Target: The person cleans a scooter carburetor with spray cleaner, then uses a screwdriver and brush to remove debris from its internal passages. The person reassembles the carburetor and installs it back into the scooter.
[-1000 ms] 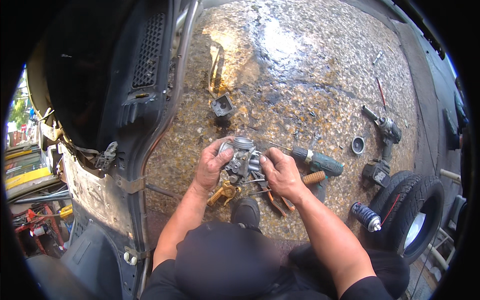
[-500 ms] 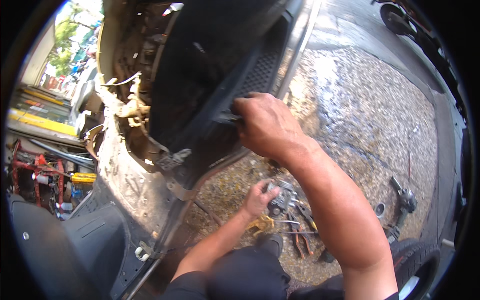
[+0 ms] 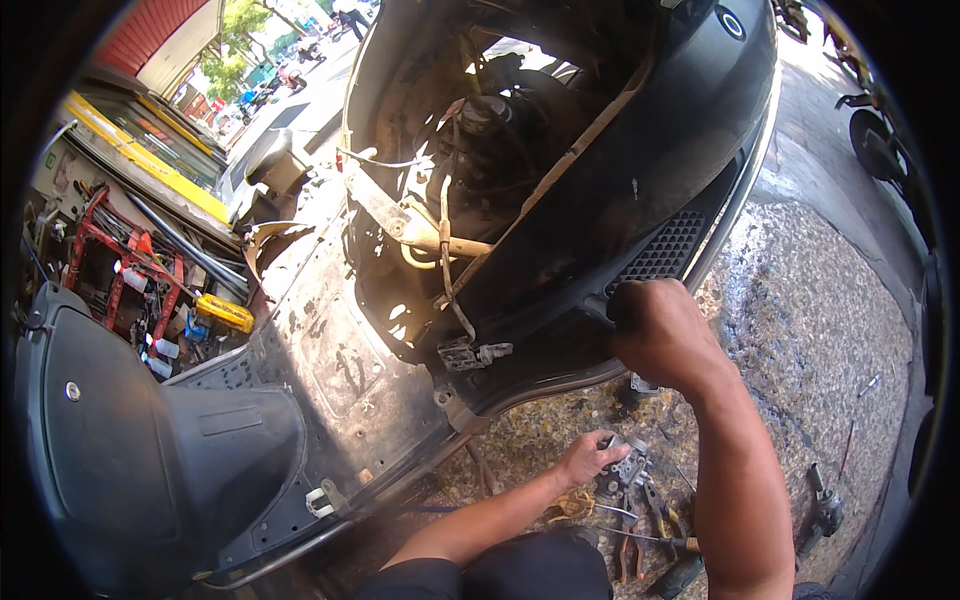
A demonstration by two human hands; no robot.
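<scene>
My right hand [image 3: 662, 332] is closed, its fingers curled at the lower side of the scooter's dark body panel [image 3: 590, 230], just below a grille. A small grey piece shows beside the fingers; what they hold is hidden. Lower down, my left hand [image 3: 588, 458] grips a grey metal carburetor [image 3: 625, 468] just above the pebbled ground, thumb and fingers on its near side. Close to it lie pliers with orange handles [image 3: 632, 552] and a yellowish tangled piece [image 3: 572, 505].
The scooter's bare floorboard [image 3: 345, 350] and dark seat [image 3: 110, 420] fill the left. A metal fitting [image 3: 475, 355] hangs at the open front cavity. A power tool [image 3: 822, 510] lies at right. Behind the scooter stands a red frame [image 3: 115, 265] among parts.
The view has swung, so the scooter and ground appear farther right and lower, with more of the open front showing. My right hand stays by the panel; my left still holds the carburetor.
</scene>
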